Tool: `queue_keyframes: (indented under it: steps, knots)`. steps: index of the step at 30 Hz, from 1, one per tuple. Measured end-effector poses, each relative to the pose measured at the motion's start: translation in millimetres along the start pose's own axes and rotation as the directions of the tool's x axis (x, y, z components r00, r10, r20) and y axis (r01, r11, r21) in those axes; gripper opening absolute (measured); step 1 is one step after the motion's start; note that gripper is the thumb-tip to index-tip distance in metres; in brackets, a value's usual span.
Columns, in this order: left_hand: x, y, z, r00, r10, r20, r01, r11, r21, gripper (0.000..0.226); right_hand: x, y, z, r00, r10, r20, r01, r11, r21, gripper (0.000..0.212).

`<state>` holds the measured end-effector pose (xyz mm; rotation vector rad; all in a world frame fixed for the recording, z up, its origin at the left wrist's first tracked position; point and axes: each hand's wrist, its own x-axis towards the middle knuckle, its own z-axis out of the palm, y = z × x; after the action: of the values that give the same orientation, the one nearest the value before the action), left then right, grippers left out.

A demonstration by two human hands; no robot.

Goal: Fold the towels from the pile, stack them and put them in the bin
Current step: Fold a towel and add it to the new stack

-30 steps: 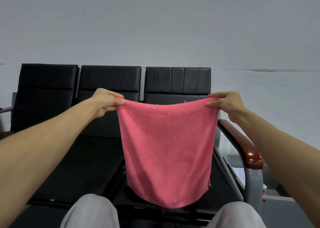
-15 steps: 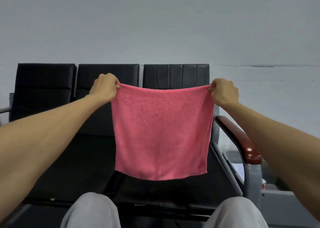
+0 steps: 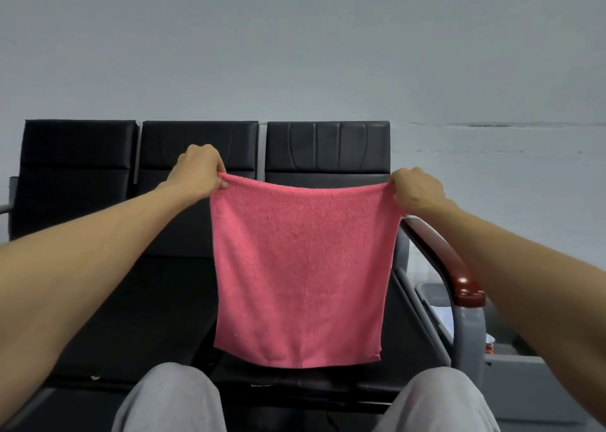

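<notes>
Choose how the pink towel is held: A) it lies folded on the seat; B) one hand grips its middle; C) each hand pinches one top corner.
C: the left hand and the right hand each pinch a top corner of the pink towel.

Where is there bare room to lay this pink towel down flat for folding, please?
The bare black seat cushion between the left forearm and the pink towel looks free, bordered by backrests behind and knees in front. The seat behind the towel is mostly hidden. Right is crowded: the armrest and grey bin sit close together.
</notes>
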<state>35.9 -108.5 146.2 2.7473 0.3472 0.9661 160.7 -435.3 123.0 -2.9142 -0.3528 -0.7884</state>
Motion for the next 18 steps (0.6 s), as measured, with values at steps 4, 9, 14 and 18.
queue_keyframes:
  steps: [4, 9, 14, 18]
  knots:
    - [-2, -2, -11, 1.0, -0.003, 0.027, 0.002, 1.0, 0.012, 0.021, -2, 1, -16, 0.991, 0.022, 0.128, -0.025, 0.999, 0.024, 0.036]
    - [1, -8, -34, 0.998, 0.0, 0.057, 0.0, 1.0, 0.01, 0.022, -3, 1, -42, 0.979, -0.025, 0.202, 0.014, 0.998, 0.055, 0.026]
    - [2, -8, -49, 0.997, -0.016, 0.077, 0.017, 1.0, -0.013, 0.019, 2, 3, -62, 0.979, -0.058, 0.194, 0.014, 0.975, 0.222, 0.029]
    - [0, -10, -41, 0.991, -0.092, 0.099, 0.105, 0.986, -0.13, 0.011, 5, -1, -51, 0.996, -0.012, 0.091, -0.021, 0.938, 0.347, 0.024]
